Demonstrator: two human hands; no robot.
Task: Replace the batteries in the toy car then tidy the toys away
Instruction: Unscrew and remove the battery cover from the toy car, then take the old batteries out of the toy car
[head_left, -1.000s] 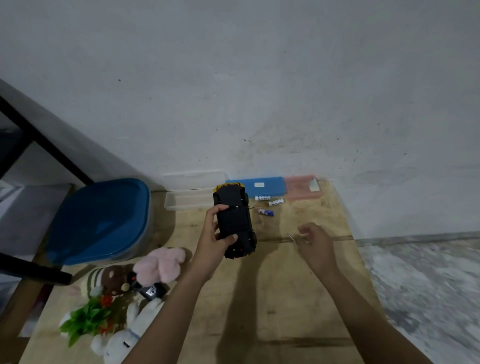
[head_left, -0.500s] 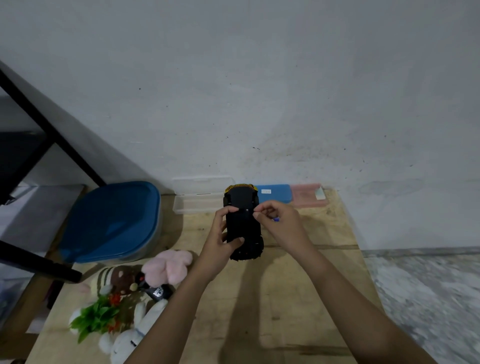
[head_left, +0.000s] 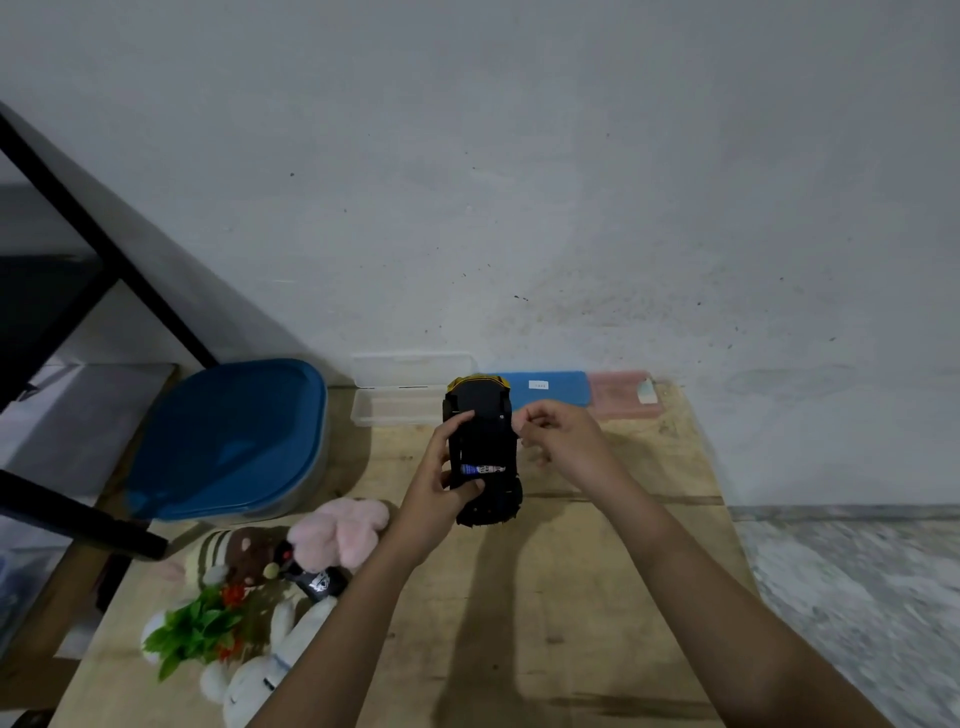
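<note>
I hold the toy car (head_left: 480, 415) upside down above the wooden table (head_left: 597, 597), black underside towards me, yellow body showing at its far end. My left hand (head_left: 441, 483) grips it from the left, thumb on the chassis. A blue and white battery (head_left: 483, 469) lies crosswise in the open compartment near the car's lower end. My right hand (head_left: 563, 439) hovers just right of the car, fingers curled and pinched together, with nothing visible between them. The loose batteries on the table are hidden behind the car and hands.
A blue-lidded tub (head_left: 228, 441) stands at the left. A clear plastic box (head_left: 395, 400), a blue case (head_left: 550, 387) and a pink case (head_left: 623, 397) line the wall. Plush toys (head_left: 337, 530), a small black toy (head_left: 317, 579) and a green plant toy (head_left: 192, 631) lie front left. A black frame (head_left: 78, 525) juts in.
My right hand left the table, brought a battery over the car's underside, then drew back to the right. The battery now sits in the compartment. My left hand kept its hold.
</note>
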